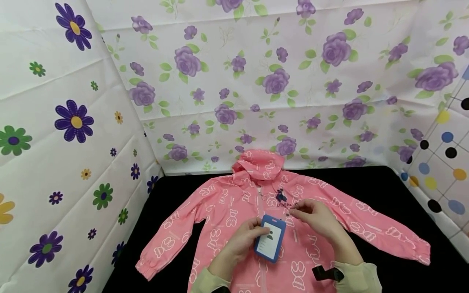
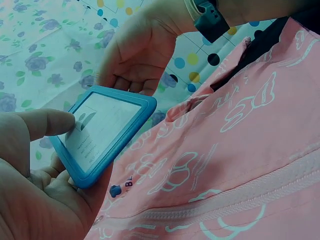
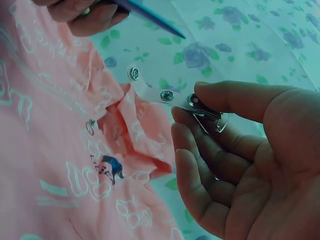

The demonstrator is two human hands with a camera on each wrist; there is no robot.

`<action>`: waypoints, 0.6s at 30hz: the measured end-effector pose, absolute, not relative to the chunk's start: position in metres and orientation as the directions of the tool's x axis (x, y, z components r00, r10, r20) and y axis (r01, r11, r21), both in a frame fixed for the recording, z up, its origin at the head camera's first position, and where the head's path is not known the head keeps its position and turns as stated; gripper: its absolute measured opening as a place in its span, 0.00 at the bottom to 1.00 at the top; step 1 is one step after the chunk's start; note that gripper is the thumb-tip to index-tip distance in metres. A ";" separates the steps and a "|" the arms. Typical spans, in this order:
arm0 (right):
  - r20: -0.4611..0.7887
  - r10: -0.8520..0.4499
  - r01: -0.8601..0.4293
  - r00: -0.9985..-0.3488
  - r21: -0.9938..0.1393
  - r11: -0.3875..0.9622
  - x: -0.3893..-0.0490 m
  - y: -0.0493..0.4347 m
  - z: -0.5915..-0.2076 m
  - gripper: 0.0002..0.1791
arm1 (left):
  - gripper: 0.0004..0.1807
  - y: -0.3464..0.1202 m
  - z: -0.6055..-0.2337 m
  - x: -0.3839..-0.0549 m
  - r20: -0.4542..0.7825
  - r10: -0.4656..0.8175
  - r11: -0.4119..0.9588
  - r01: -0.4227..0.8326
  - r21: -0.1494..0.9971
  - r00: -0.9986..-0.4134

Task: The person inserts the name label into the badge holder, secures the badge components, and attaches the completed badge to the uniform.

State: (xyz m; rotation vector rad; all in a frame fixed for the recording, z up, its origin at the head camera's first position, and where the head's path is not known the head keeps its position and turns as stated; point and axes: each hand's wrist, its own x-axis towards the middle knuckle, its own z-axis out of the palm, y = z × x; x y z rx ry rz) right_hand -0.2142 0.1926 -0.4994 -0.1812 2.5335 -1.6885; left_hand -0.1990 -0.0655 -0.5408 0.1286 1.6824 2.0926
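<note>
My left hand (image 1: 242, 241) holds a blue badge holder (image 1: 270, 240), the thumb lying across the white card inside it. On the card are a dark person icon and lines of print. Between thumb and fingers, my right hand (image 1: 318, 217) pinches a metal badge clip (image 3: 206, 111). From the clip a clear strap with metal snaps (image 3: 150, 92) sticks out, its end free and apart from the holder. Beneath both hands a pink hooded jacket (image 1: 216, 211) with white bear outlines lies spread out, front up, hood at the far end. Dark lettering and a bear emblem (image 1: 281, 196) mark its chest.
A black table surface (image 1: 172, 195) shows around the jacket. Behind it hangs a cloth with purple roses (image 1: 227, 114). Flowered cloth (image 1: 73, 162) lines the left side and dotted cloth (image 1: 432, 183) the right. The jacket's zipper (image 2: 200, 212) runs down its front.
</note>
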 end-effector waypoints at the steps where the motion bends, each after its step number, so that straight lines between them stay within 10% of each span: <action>1: -0.002 -0.147 -0.055 -0.989 -0.922 0.384 -0.214 0.192 -0.499 0.15 | 0.07 -0.066 -0.541 -0.199 -0.200 0.404 -0.152 -0.280 0.948 -0.893; 18: 0.021 -0.131 -0.063 -0.991 -0.943 0.326 -0.211 0.178 -0.502 0.16 | 0.08 -0.066 -0.540 -0.195 -0.172 0.458 -0.135 -0.260 0.956 -0.872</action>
